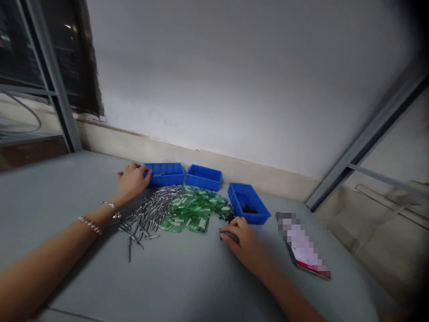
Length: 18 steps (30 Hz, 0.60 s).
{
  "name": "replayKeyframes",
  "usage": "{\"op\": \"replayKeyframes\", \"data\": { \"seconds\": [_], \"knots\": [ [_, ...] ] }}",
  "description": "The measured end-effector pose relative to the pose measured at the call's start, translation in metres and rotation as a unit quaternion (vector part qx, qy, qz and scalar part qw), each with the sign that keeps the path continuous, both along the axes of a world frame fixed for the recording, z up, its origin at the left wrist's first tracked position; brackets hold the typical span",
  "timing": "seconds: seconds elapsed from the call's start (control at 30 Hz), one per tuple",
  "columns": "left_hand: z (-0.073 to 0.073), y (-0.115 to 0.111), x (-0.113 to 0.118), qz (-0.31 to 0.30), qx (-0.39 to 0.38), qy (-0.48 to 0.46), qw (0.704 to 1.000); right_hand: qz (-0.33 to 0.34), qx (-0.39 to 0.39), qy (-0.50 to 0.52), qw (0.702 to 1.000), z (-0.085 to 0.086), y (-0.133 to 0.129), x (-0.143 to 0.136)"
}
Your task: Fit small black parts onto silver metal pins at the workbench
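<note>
My left hand (134,178) is at the left end of the left blue bin (169,180), its thumb and forefinger closed on the bin's edge. A few thin metal pins lie in that bin. My right hand (241,239) is closed low over the table around a small dark grey, rounded piece (232,237); its kind is unclear. Between my hands spreads a heap of silver metal pins (147,214). Against it lie green-tinted clear packets (194,208) with small parts inside. Small black pieces (230,216) lie just beyond my right hand.
A second blue bin (203,178) stands at the back middle. The right blue bin (247,203) holds some black parts. A phone (303,246) with a blurred-out screen lies at the right. Behind the grey table (161,286) rises a wall, with metal posts on both sides.
</note>
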<state>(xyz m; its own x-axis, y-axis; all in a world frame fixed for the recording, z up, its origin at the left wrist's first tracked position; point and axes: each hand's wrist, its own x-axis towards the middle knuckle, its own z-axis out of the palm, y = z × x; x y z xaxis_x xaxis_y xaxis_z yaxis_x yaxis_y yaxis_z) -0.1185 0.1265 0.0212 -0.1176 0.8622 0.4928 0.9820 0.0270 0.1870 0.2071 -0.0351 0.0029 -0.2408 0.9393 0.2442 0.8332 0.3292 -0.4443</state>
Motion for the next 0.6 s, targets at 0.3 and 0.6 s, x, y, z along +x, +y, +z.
{"op": "replayKeyframes", "data": {
  "seconds": [0.3, 0.6],
  "knots": [
    [0.001, -0.002, 0.002, -0.003, 0.01, -0.019, 1.0, 0.02, -0.009, -0.017, 1.0, 0.003, -0.001, -0.002],
    [0.02, -0.023, 0.032, -0.069, 0.044, -0.023, 0.996, 0.06, 0.014, -0.026, 0.998, -0.001, -0.002, -0.002]
  ]
}}
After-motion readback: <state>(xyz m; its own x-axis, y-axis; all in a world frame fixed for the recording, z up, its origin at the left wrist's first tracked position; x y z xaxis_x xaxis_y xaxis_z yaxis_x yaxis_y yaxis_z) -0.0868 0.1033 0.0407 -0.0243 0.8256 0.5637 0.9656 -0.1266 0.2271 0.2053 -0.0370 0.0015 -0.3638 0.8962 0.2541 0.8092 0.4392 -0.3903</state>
